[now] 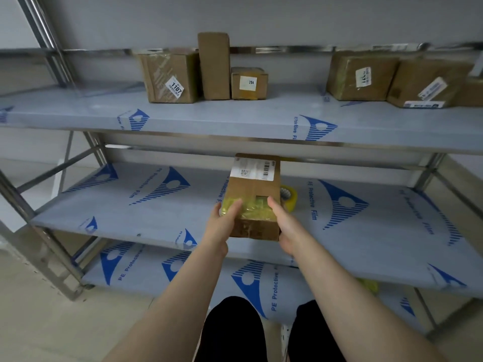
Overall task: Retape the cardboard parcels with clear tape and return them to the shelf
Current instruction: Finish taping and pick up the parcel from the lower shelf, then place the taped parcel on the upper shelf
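Observation:
A long cardboard parcel [253, 189] with a white barcode label at its far end lies over the middle shelf [130, 205]. Yellowish clear tape crosses its near end. My left hand [222, 226] grips the parcel's near left side, thumb on top. My right hand [283, 226] grips its near right side, thumb on the tape. A roll of clear tape [288, 195] sits on the shelf right behind the parcel, partly hidden by it.
The top shelf [209, 118] carries three parcels [170, 77] left of centre and more parcels [363, 77] at the right. A bottom shelf [209, 270] lies below, with something yellow [369, 286] at its right. Steel posts [47, 246] stand at the left.

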